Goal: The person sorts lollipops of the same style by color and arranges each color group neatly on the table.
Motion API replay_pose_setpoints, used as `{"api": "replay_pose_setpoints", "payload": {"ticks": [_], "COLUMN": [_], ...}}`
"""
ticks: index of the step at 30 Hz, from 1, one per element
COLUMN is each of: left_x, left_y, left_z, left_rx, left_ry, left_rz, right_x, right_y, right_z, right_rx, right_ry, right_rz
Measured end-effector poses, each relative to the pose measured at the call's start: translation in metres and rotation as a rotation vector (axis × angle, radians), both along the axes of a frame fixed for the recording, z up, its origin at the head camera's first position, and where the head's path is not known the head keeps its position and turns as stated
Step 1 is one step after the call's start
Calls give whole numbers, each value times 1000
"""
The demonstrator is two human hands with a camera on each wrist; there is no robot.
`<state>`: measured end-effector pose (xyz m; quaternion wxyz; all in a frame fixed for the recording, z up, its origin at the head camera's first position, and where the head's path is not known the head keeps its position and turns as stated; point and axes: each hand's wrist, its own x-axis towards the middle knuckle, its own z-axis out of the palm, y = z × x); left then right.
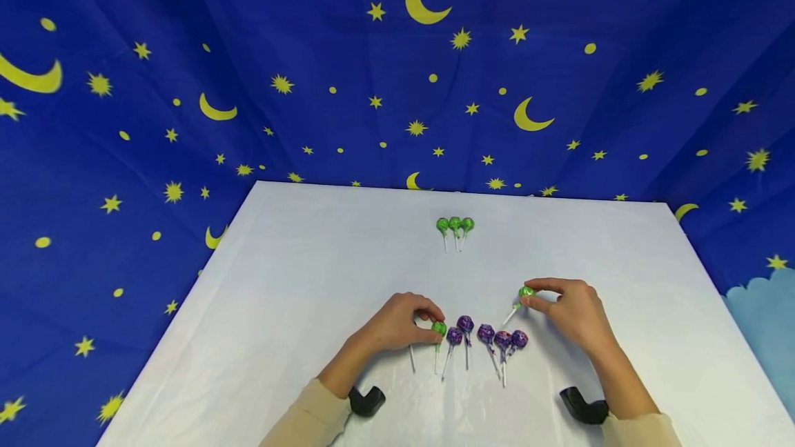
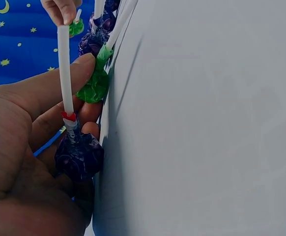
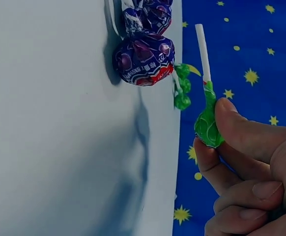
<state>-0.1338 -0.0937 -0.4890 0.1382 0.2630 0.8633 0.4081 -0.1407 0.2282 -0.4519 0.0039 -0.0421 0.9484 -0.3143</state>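
My right hand [image 1: 574, 309] pinches a green lollipop [image 3: 209, 129] by its wrapped head between thumb and fingertips, held off the table with its stick free. My left hand [image 1: 397, 323] has thumb and fingers around the head of another green lollipop [image 2: 94, 87], close to the table. Beneath the left palm sits a purple lollipop [image 2: 80, 156]; in the head view only its stick shows. Between the hands lie several purple lollipops, one [image 1: 455, 336] right beside the left hand's green one and another [image 1: 519, 340] nearest the right hand.
Three green lollipops [image 1: 455, 224] lie side by side farther back on the white table [image 1: 323, 247]. A blue cloth [image 1: 348, 54] with yellow moons and stars hangs behind and at the sides. Black curved pieces [image 1: 368, 402] show beside both wrists.
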Motion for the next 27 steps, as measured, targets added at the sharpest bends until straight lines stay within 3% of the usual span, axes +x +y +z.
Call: {"api": "replay_pose_setpoints", "payload": {"ticks": [8,17,27], "left_x": [-2,-1,0], "left_y": [-1,-2,0], "left_z": [-2,-3,-6], "left_rx": [2,11,14], "left_ry": [9,10,2], "left_rz": [1,13,21], "right_x": [-13,-34,-55], "right_y": [-6,-10,-16], "right_z": [-1,-10,-11], "right_rx": [-19,-8,-13], "right_ry": [-5,52,48], "right_rz": [-8,-5,47]}}
